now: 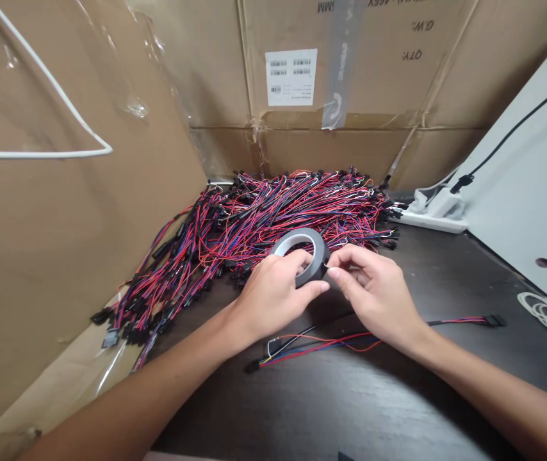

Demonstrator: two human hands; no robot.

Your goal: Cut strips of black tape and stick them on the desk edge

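Observation:
A roll of black tape [319, 251] with a pale inner core is gripped by my left hand [273, 291], its fingers reaching through the ring. My right hand [374, 288] pinches at the roll's right edge, where a small piece of the tape's end seems to be between thumb and forefinger. Below both hands, a wire harness [312, 344] with red, blue, black and orange wires lies on the dark table [350, 410]. One black connector is at its left end, another at its right; my right wrist hides part of it.
Behind the hands is a large heap of similar wire harnesses [273, 211]. Cardboard boxes [225, 64] stand at the back and left. A white power strip [432, 221] with plugs lies at right, near a white panel [533, 179] and a coiled pale cord [545, 314].

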